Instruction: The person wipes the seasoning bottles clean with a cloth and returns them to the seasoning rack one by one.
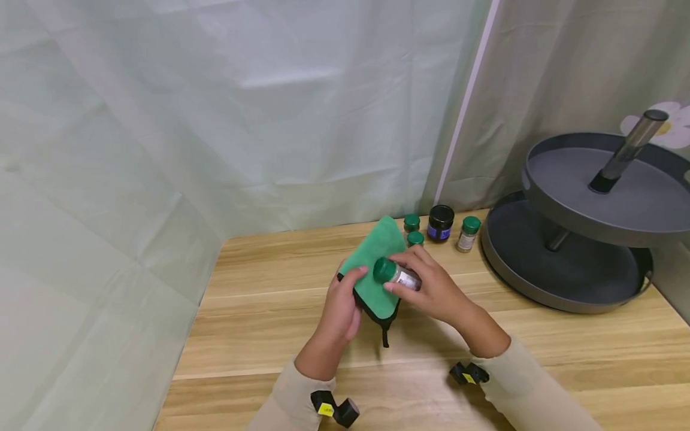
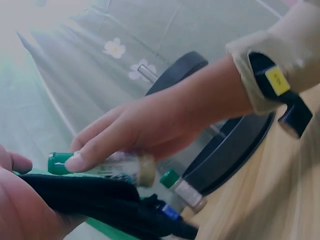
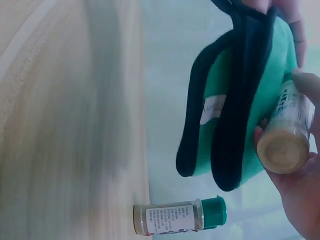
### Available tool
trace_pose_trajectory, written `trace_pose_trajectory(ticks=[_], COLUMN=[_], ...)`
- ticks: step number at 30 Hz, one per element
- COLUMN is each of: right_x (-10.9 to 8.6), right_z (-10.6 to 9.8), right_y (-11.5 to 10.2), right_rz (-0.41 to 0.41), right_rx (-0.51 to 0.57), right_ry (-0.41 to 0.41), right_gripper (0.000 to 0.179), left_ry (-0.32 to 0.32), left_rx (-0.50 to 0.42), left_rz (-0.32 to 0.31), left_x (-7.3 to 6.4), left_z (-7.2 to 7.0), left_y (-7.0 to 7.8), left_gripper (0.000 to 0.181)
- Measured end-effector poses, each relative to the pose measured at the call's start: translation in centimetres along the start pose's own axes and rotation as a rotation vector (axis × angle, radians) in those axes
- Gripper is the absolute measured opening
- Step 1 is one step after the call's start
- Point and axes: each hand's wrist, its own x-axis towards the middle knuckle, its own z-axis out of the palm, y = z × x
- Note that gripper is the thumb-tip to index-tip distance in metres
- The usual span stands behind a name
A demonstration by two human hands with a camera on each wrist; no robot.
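Note:
My left hand (image 1: pixel 341 305) grips a folded green cloth (image 1: pixel 375 293) with black edging and a hanging loop, held above the table. My right hand (image 1: pixel 431 287) holds a spice jar (image 1: pixel 405 278) with a green cap, tilted on its side, fingers and thumb around its clear body. Its cap lies against or just over the cloth. In the right wrist view the jar's base (image 3: pixel 283 151) faces the camera and shows light brown contents. A white tag (image 3: pixel 213 109) shows between the cloth's folds.
Behind the hands stand a dark jar (image 1: pixel 440 224), a green-capped spice jar (image 1: pixel 468 234) and two more green-capped jars (image 1: pixel 412 222), partly hidden by cloth and hand. A grey two-tier round tray (image 1: pixel 566 302) stands at the right. Curtains enclose the wooden table (image 1: pixel 259 323).

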Motion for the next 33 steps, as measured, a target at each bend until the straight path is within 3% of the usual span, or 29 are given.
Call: trace_pose_trajectory(ticks=[5, 18, 22, 29, 33], right_x=[0.0, 0.0, -0.1, 0.1, 0.2], right_z=[0.4, 1.6, 1.7, 1.5, 1.7], right_y=[0.2, 0.3, 0.4, 0.8, 0.8], right_rz=[-0.02, 0.098, 0.173, 0.294, 0.358], right_rx=[-0.002, 0.024, 0.046, 0.137, 0.15], right_ry=[0.065, 0.089, 0.093, 0.129, 0.156], right_gripper=[0.045, 0.04, 0.039, 0.037, 0.041], left_ry=[-0.028, -0.019, -0.007, 0.018, 0.002], left_rx=[-0.063, -0.059, -0.027, 0.106, 0.164], left_rz=[-0.036, -0.031, -0.038, -0.074, -0.062], left_x=[-0.4, -0.9, -1.1, -1.8, -2.4], left_z=[0.7, 1.6, 2.0, 2.8, 3.3], left_y=[-0.3, -1.4, -1.7, -2.3, -2.7], left_gripper=[0.054, 0.054, 0.055, 0.054, 0.057])
